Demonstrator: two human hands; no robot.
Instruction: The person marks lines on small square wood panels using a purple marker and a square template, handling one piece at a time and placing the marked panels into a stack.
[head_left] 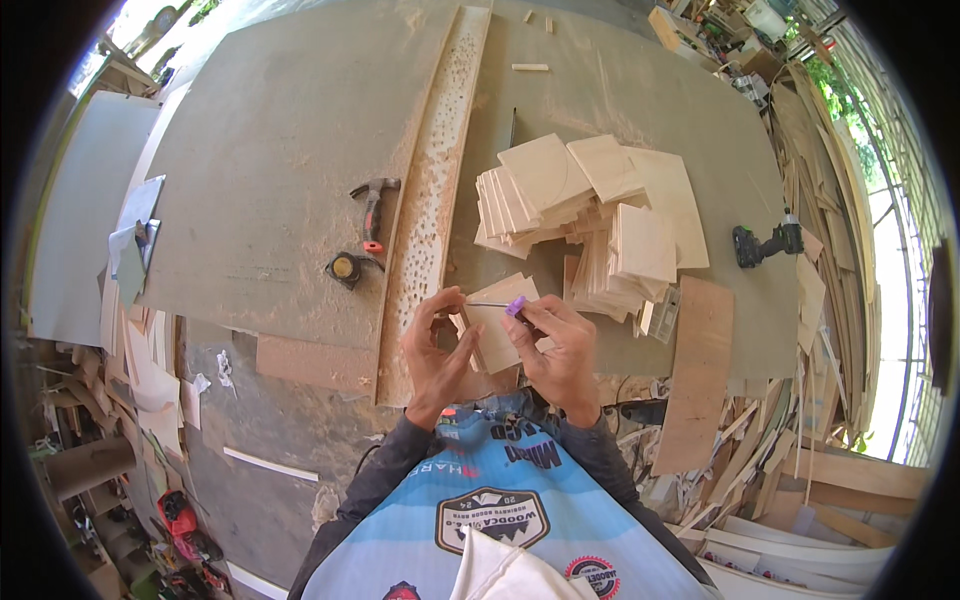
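1. Right hand (pixel 562 350), frame centre: fingers pinched on purple-handled awl (pixel 512 306), tip levelled leftward.
2. Left hand (pixel 436 345): fingertips closed on awl's tip, steadying it above small plywood square (pixel 497 322).
3. Stacked plywood squares (pixel 590 215) just beyond, within reach.

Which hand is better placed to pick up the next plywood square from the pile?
Probably the left hand: it pinches only the tool's thin metal tip, while the right hand grips the purple-handled tool. The pile of pale plywood squares lies just ahead.
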